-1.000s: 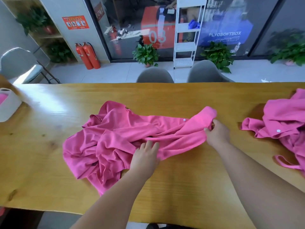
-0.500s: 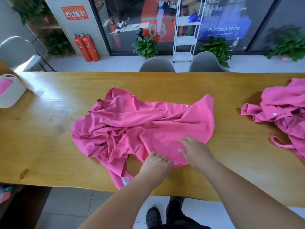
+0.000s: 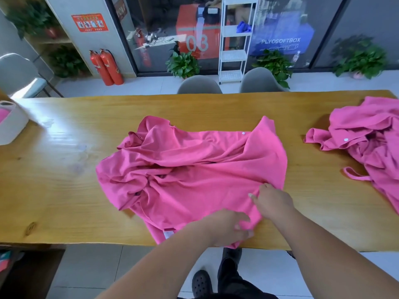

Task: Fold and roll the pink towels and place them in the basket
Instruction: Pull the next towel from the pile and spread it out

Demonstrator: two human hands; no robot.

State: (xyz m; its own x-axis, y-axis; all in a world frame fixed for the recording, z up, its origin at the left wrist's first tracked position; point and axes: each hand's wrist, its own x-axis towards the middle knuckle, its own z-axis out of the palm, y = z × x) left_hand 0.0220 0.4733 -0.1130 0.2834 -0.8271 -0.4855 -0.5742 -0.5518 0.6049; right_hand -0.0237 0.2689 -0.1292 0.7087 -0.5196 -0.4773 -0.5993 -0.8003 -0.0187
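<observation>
While the white basket is sitting at the far left end of the wooden table, with something pink showing inside it, you are working well apart from it at the table's middle. Behind the table, two red fire extinguishers are standing on the floor by the wall. The pink towel is lying crumpled and partly spread across the table's centre, its near corner reaching the front edge, and a small white label is showing on that near part. Your left hand is curling its fingers into the fabric at the towel's near edge, bunching it. Just beside it, your right hand is resting on the towel's near right part, thumb and fingertips pinching a fold. Further right, a heap of more pink towels is lying well apart from your hands, running out of view.
</observation>
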